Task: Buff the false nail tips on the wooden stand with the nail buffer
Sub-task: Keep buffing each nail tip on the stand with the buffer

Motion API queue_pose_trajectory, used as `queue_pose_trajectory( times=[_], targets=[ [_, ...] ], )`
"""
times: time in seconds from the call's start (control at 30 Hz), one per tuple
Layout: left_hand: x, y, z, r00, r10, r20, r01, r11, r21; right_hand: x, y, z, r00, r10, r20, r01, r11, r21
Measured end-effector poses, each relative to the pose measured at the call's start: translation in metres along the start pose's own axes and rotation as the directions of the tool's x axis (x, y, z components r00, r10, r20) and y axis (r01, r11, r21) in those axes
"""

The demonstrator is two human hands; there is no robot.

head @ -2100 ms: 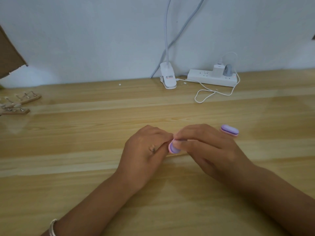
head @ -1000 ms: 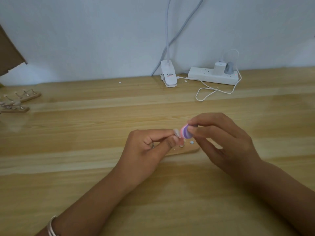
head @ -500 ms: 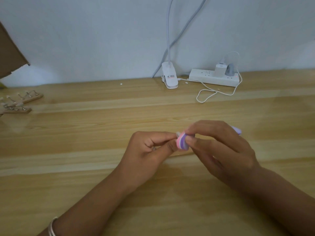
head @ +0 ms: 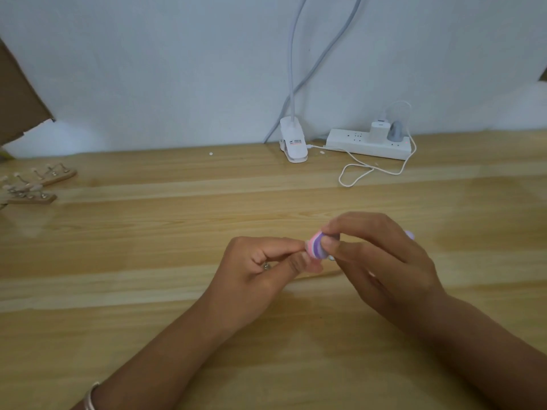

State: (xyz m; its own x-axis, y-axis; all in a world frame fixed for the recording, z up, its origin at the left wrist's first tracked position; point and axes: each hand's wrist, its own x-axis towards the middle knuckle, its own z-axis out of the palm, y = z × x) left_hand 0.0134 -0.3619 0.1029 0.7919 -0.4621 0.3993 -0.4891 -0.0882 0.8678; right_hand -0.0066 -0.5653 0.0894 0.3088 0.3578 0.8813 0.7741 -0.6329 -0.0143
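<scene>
Buffer on a tip I can barely see; my own hands hide the stand.

My right hand (head: 381, 261) pinches the pink-and-purple nail buffer (head: 405, 247) between thumb and fingers, pressed at the false nail tip (head: 331, 257) that my left hand (head: 257, 267) seems to steady, fingers curled closed. The wooden stand (head: 333, 273) shows only as a sliver at 6 o'clock of the buffer. If I press too hard, the tip may pop off its post or the light stand may skid across the table (head: 148, 247); I could also rub my left thumb.
</scene>
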Motion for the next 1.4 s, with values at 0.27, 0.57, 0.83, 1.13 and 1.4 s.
queue_pose_trajectory(
  times=[0.27,0.57,0.83,1.13,1.4],
  targets=[
    [0.000,-0.002,-0.001,1.000,-0.019,0.011,0.019,0.999,0.027,0.001,0.002,0.000,1.000,0.022,0.012,-0.022,1.000,-0.010],
    [0.000,-0.005,0.000,1.000,-0.014,0.020,0.013,0.999,0.051,0.000,0.001,0.000,0.999,0.042,0.023,-0.042,0.999,0.026],
    [0.000,-0.004,0.001,1.000,-0.007,-0.006,0.008,0.994,0.107,0.001,0.000,-0.002,0.999,0.031,0.037,-0.030,0.999,-0.026],
    [0.002,-0.005,-0.003,0.999,0.024,-0.025,-0.022,0.998,0.056,0.002,0.009,-0.008,0.918,0.395,-0.029,-0.396,0.917,-0.041],
    [0.003,-0.010,-0.003,0.992,0.047,-0.118,-0.037,0.995,0.088,0.007,-0.001,-0.008,0.744,0.633,0.214,-0.658,0.749,0.077]
  ],
)
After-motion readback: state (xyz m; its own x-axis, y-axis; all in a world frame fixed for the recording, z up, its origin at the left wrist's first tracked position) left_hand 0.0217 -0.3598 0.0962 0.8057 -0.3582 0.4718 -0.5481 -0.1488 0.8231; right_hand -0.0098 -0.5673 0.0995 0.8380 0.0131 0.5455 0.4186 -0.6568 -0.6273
